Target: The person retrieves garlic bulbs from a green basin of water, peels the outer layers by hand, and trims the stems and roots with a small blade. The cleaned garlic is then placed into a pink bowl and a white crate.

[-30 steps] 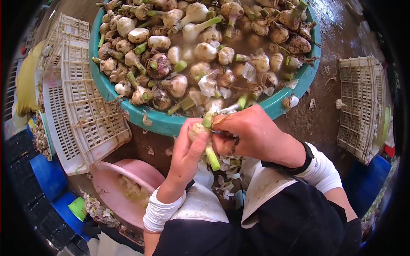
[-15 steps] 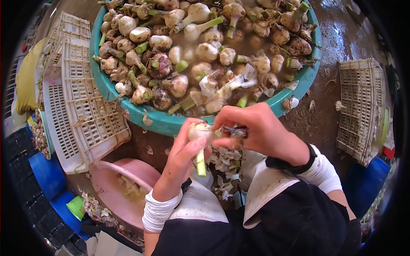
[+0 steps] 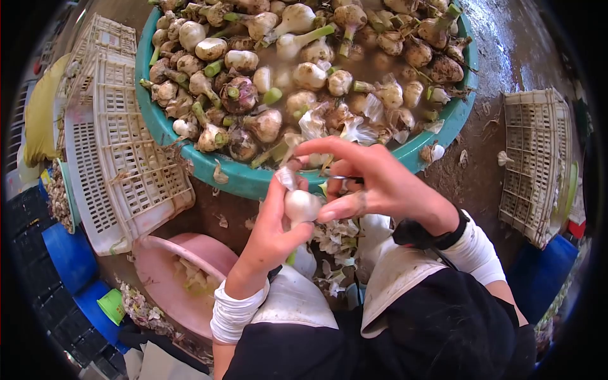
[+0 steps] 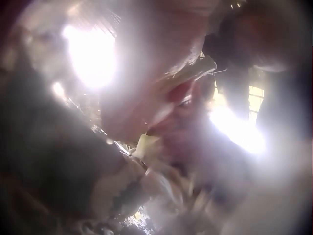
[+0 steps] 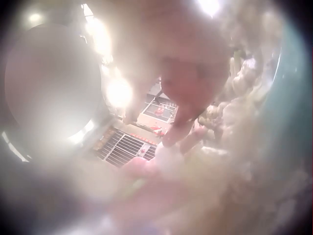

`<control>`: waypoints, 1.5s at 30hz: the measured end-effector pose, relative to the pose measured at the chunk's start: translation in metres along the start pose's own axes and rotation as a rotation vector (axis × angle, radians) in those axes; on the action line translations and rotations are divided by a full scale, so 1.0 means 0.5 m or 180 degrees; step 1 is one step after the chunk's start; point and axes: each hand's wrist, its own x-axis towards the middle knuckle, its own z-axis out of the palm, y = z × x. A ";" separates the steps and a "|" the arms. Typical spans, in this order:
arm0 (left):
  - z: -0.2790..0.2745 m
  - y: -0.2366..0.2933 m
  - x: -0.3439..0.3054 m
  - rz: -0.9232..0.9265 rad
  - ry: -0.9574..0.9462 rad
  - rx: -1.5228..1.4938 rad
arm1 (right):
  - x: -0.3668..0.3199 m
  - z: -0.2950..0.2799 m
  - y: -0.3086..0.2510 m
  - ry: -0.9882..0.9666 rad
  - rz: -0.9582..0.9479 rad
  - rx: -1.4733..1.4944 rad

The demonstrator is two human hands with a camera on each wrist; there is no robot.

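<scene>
In the head view my left hand (image 3: 269,228) grips a garlic bulb (image 3: 302,206), its smooth white side turned up. A bit of green stem (image 3: 291,257) shows below that hand. Loose papery skin (image 3: 287,178) stands up at the bulb's far side. My right hand (image 3: 386,183) has its thumb tip against the bulb and its forefinger stretched over the far side. A small dark metal tool (image 3: 345,180), partly hidden, is held in its curled fingers. Both wrist views are blurred by glare; a pale bulb (image 5: 168,159) shows at the fingertips in the right one.
A green tub (image 3: 247,180) of muddy water and unpeeled garlic stands just beyond the hands. Plastic crates (image 3: 136,171) lean at left, another crate (image 3: 535,164) stands at right. A pink basin (image 3: 161,285) sits lower left. Peelings (image 3: 339,244) lie on the floor between the legs.
The bulb has turned, so its stem now points down mostly behind my left hand. A piece of stem and skin dropped towards the tub. My right hand moved away, then back to the bulb.
</scene>
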 end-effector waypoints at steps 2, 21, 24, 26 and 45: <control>0.009 -0.002 -0.003 -0.0042 0.0047 0.0435 | 0.012 0.023 0.005 -0.0147 -0.0215 -0.0304; -0.094 -0.014 -0.127 0.0778 0.0315 -0.0748 | 0.024 -0.151 0.111 0.0978 -0.0103 -0.3643; -0.037 0.023 -0.044 0.0992 0.0228 0.1278 | -0.013 -0.115 0.048 0.0795 0.0032 -0.2267; 0.000 0.035 0.007 0.1327 -0.0254 0.1690 | -0.032 -0.068 0.012 0.0587 0.0415 0.0646; 0.029 0.000 0.007 0.1576 0.0820 0.2004 | -0.030 0.052 -0.009 0.0427 -0.0438 -0.1007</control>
